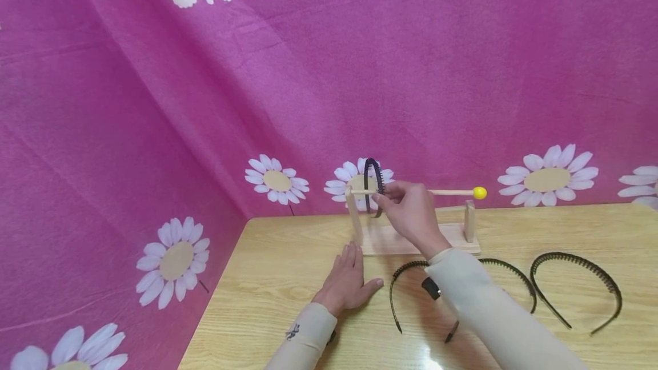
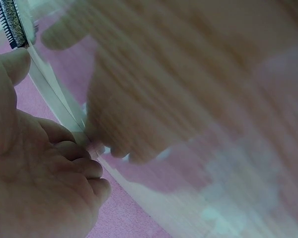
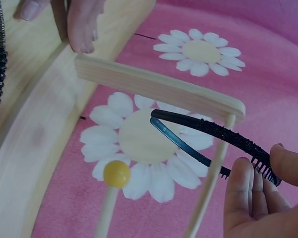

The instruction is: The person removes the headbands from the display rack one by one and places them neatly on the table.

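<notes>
My right hand (image 1: 411,210) pinches a black toothed headband (image 3: 238,141) between thumb and fingers, its comb teeth by the fingertips. The headband is upright at the wooden rod (image 1: 362,192), which runs between its two arms near the left post (image 3: 159,87) of a wooden stand. My left hand (image 1: 346,278) lies palm down on the table with fingers straight, its fingertips right at the left end of the stand's base (image 1: 398,238). In the left wrist view, the left hand (image 2: 44,168) shows its palm side beside the glossy tabletop.
More black headbands, one whole (image 1: 581,258) and others (image 1: 506,267) partly hidden behind my right sleeve (image 1: 493,301), lie on the wood-grain table (image 1: 257,278). A stick with a yellow ball tip (image 1: 480,193) juts past the right post (image 1: 470,221). Pink daisy-print cloth (image 1: 437,73) hangs behind.
</notes>
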A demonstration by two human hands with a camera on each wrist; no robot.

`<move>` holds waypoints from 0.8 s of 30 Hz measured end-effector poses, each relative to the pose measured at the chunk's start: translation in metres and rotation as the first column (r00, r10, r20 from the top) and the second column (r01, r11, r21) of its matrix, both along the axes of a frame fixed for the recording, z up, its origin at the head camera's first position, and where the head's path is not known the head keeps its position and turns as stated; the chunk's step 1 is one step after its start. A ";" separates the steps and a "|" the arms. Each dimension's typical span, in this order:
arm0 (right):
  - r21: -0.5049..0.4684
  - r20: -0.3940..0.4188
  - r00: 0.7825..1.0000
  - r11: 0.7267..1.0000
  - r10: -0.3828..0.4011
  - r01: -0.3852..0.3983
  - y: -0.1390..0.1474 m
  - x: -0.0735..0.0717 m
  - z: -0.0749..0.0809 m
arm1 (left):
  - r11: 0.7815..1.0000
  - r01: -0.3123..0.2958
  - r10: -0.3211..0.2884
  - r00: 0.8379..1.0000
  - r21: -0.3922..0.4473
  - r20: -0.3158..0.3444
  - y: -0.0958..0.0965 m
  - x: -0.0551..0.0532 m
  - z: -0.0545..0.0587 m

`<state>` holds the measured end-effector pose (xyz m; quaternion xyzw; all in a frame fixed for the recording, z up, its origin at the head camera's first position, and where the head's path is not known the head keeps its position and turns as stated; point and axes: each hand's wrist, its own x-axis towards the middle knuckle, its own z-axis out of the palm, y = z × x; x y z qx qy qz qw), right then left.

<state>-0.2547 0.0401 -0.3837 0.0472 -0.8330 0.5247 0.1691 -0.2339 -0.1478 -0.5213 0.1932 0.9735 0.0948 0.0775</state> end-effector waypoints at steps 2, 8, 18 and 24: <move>-0.014 -0.003 1.000 1.000 0.000 0.000 0.002 0.000 0.004 | 1.000 -0.002 0.002 1.000 -0.002 0.004 0.000 0.000 0.001; -0.045 0.007 1.000 0.999 0.002 -0.002 0.007 0.000 0.014 | 1.000 -0.005 0.005 1.000 -0.002 0.001 0.001 0.001 0.001; -0.089 -0.016 1.000 0.996 -0.009 0.007 0.014 0.000 0.025 | 1.000 -0.009 0.009 1.000 -0.003 -0.003 0.001 0.002 0.000; -0.140 0.009 1.000 0.990 -0.004 0.005 0.021 0.001 0.034 | 1.000 -0.006 0.006 1.000 -0.010 -0.008 0.000 0.001 0.000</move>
